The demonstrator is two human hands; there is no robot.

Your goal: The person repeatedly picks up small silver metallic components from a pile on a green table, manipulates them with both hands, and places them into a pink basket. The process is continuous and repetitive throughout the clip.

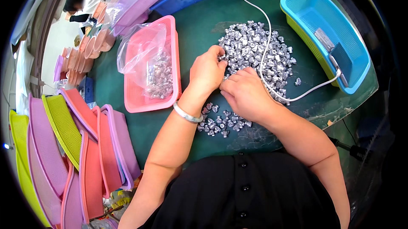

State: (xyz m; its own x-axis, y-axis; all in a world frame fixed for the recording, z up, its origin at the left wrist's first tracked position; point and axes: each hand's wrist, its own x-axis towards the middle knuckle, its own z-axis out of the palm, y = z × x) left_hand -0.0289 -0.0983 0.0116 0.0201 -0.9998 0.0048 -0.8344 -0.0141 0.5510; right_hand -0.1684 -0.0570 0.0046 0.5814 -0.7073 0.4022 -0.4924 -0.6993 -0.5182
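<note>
A heap of small silver-grey ridged metal-looking parts (255,48) lies on the green table (191,29). At the heap's left edge is my left hand (206,72), a pale bangle (187,113) on its wrist. Its thumb and forefinger are closed on one small silver part (222,57). Just to the right, my right hand (247,93) rests against the heap's near side with its fingers curled in. Whatever its fingertips hold is hidden. A smaller group of the same parts (225,122) is spread on the table below both hands.
Left stands a pink basket (175,55) with a plastic bag of silver parts (159,76). A blue basket (312,12) at right holds a dark phone-like device (340,65); its white cable (268,29) crosses the heap. Stacked baskets (87,152) lean lower left. People (83,10) are far off.
</note>
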